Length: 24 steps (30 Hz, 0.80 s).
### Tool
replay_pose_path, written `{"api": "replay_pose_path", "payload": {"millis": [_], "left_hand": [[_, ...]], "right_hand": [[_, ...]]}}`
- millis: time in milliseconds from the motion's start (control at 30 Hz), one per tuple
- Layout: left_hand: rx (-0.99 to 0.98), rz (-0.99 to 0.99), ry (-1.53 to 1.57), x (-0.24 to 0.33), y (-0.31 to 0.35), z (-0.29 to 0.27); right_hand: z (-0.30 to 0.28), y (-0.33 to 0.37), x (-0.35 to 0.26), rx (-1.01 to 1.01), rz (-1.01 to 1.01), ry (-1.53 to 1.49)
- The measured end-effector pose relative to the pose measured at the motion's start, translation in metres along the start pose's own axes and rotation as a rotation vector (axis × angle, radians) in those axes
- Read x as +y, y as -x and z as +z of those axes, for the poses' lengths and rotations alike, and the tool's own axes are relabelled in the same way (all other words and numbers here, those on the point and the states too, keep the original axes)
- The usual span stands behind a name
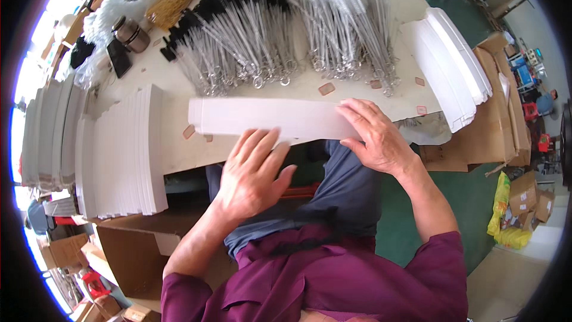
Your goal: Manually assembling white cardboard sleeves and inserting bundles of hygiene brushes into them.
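Narrow table strip (301, 89) free beyond white carton (268, 118); brushes (244, 36) block farther, white stacks (119, 155) flank

A pale table (402, 92) stretches before you above a green floor (411, 220) in a cluttered workroom. Bright white light (42, 42) glares along your left, where a red stool (94, 284) stands among cardboard boxes (70, 250); to your right, a pale wall (545, 18) runs past cartons (523, 192) and yellow plastic (499, 206).

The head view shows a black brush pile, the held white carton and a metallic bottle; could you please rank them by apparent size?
Largest to smallest:
1. Black brush pile
2. Held white carton
3. Metallic bottle
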<state>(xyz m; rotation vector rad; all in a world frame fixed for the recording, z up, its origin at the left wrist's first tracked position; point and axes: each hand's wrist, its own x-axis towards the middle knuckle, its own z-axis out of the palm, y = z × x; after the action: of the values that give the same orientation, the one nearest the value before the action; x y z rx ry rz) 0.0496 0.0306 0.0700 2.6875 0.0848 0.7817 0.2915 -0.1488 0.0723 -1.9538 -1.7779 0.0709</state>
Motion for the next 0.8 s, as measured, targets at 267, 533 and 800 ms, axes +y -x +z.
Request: {"api": "replay_pose_path", "payload": {"millis": [267, 533, 800], "left_hand": [[-0.28, -0.113, -0.028, -0.025, -0.034, 0.045], [-0.289, -0.231, -0.05, -0.034, -0.041, 0.045], [-0.222, -0.108, -0.151, -0.029, -0.041, 0.047]], "right_hand": [[0.025, -0.022, -0.007, -0.069, -0.197, 0.1], [0.03, -0.02, -0.007, 0.163, -0.068, 0.149], [0.054, -0.001, -0.019, 0.231, 0.268, -0.043]]}}
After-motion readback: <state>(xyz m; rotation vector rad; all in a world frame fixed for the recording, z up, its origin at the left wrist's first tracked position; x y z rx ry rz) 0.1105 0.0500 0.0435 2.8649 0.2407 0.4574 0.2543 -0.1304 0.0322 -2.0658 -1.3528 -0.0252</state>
